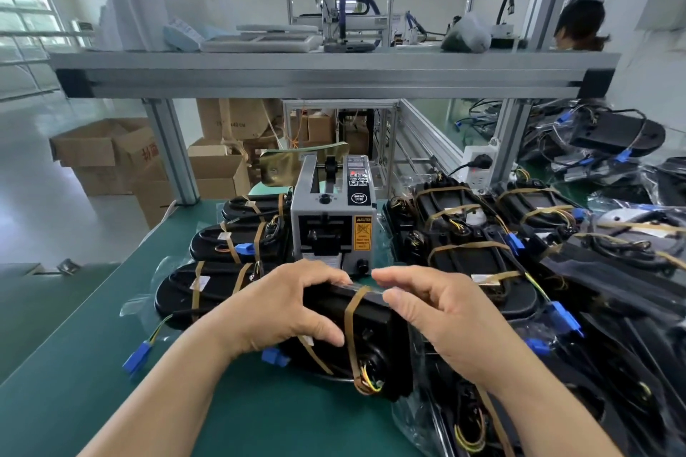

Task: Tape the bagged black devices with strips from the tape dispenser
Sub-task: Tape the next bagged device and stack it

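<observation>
A bagged black device (375, 330) stands tilted on the green mat just in front of the grey tape dispenser (332, 223). My left hand (286, 308) grips its left upper edge, fingers curled over the top and thumb on the front. My right hand (438, 312) is at its right upper edge, thumb and forefinger pinching the bag's top. A brown tape strip (350, 323) runs over the top edge and down the front to the wires at the bottom. A second strip crosses the lower left corner.
Taped devices (222, 260) lie stacked left of the dispenser, more (479, 252) to its right. Bagged devices (608, 308) with blue connectors pile up on the far right. An aluminium shelf frame (334, 74) spans overhead. Cardboard boxes (111, 156) sit beyond the table's left edge.
</observation>
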Demonstrator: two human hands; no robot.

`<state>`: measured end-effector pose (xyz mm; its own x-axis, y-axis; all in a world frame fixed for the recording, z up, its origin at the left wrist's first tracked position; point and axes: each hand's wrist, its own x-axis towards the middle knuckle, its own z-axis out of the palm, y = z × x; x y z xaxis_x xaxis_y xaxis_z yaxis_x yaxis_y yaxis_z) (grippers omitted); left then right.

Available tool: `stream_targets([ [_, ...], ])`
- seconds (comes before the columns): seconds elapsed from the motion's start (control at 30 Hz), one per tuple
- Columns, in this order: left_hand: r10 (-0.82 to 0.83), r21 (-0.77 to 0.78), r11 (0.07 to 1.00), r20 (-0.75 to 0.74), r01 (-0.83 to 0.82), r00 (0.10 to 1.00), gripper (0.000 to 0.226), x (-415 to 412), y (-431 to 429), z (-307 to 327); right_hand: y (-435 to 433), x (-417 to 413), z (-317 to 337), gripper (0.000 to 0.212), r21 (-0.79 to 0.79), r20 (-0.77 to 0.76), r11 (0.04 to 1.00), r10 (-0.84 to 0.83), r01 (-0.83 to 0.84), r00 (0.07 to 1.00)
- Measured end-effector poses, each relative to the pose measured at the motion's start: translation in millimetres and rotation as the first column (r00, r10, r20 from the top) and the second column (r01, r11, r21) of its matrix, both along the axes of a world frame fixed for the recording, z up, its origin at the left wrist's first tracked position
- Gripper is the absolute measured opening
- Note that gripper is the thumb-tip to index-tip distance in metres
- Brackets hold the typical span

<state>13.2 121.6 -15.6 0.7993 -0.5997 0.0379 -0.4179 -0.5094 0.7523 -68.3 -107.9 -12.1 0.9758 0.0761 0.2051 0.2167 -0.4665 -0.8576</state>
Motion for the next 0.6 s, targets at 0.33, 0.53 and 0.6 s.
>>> stream_targets([
  [0.33, -0.013, 0.035, 0.999, 0.043, 0.011, 0.999, 0.064, 10, -9, -5, 18, -3, -23, 0.034, 0.339, -0.053, 0.913, -0.221, 0.226, 0.974],
  [0.53, -0.077, 0.115, 0.991, 0.12, 0.063, 0.99, 0.074, 15, -16, -8, 30, -3, -35, 0.043, 0.58, -0.22, 0.706, -0.345, 0.407, 0.912],
  [0.6, 0.055, -0.028, 0.998, 0.035, -0.054, 0.998, 0.064, 19, -13, -7, 29, -6, -40, 0.043, 0.611, -0.233, 0.657, -0.384, 0.442, 0.893],
])
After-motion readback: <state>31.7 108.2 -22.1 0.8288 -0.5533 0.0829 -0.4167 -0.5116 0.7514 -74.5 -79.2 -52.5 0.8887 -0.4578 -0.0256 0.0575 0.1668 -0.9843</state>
